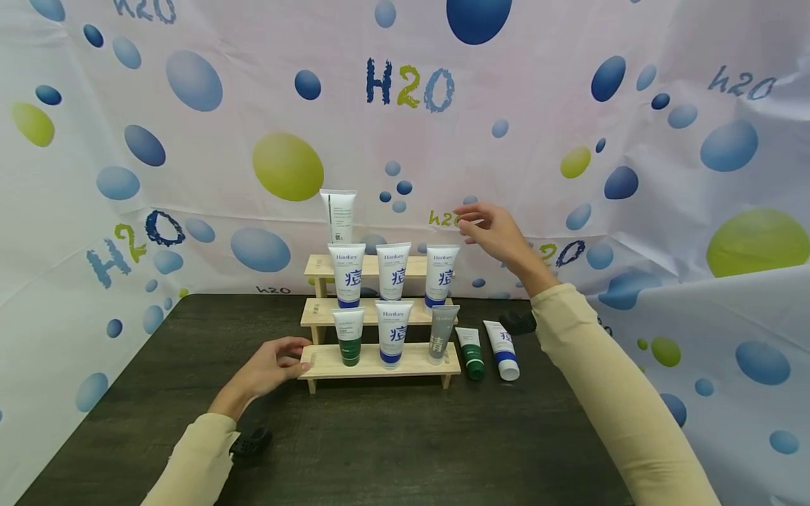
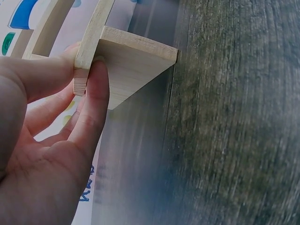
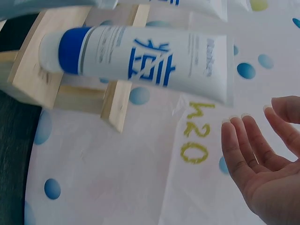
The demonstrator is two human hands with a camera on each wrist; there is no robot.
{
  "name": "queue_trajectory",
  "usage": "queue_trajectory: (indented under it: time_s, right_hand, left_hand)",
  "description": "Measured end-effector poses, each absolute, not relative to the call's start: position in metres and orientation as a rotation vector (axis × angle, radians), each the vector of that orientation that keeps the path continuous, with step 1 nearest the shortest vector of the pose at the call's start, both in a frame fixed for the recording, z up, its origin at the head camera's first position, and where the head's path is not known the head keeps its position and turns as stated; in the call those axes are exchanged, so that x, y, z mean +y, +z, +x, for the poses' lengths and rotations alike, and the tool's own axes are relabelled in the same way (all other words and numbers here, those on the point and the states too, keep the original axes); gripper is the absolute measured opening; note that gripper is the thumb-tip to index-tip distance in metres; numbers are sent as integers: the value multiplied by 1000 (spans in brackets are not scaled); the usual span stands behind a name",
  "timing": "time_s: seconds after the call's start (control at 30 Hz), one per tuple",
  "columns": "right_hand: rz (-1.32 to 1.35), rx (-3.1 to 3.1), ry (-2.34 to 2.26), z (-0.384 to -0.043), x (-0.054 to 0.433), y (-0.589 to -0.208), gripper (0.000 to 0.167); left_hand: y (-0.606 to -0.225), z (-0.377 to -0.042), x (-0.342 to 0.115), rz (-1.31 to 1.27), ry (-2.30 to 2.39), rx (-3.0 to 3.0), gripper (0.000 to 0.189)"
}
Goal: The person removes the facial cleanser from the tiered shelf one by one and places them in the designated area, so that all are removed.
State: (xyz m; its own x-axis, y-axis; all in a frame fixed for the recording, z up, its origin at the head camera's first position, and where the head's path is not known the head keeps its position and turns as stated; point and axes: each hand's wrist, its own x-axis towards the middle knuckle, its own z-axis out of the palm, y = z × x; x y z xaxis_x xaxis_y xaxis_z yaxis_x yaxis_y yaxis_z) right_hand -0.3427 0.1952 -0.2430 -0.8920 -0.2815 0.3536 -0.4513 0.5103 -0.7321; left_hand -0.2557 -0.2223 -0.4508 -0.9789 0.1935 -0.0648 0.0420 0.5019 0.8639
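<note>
a: where do the things stand, and what do the hands hold?

b: the wooden stand [image 1: 414, 357] is on the tabletop [image 1: 380, 443], with tubes upright on its three shelves. two more tubes [image 1: 502, 348] lie to the right of it. the left hand [image 1: 273, 367] pinches the left end of the lowest shelf. the right hand [image 1: 496, 235] is in the air, its fingers loosely bent and the thumb apart, and it holds nothing

a: which tube on the stand is nearest to it?

b: the right white tube [image 1: 441, 270] of the middle shelf. it stands on its blue cap [image 3: 75, 50], near the fingers but not touching

a: how would this tube handle, in your opinion?

b: probably light, soft in the body and slightly slippery, so a strong squeeze could dent it. i would hold it low, close to the stiff cap, because the flat top end seems to bend easily

a: and the stand?

b: i think it is stiff but light; a bump could shake the tubes down, so the shelf end is a sensible place to steady it
</note>
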Motion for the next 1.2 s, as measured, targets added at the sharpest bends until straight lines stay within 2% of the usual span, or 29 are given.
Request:
queue_trajectory:
  time_s: [0.77,1.2]
  right_hand:
    - [748,-2597,1237,-339,134,-225,38]
    - [839,-2636,1367,-349,95,-222,42]
  left_hand:
    - [-451,-255,-222,216,1477,2589,54]
    - [-452,-255,-221,219,1453,2609,54]
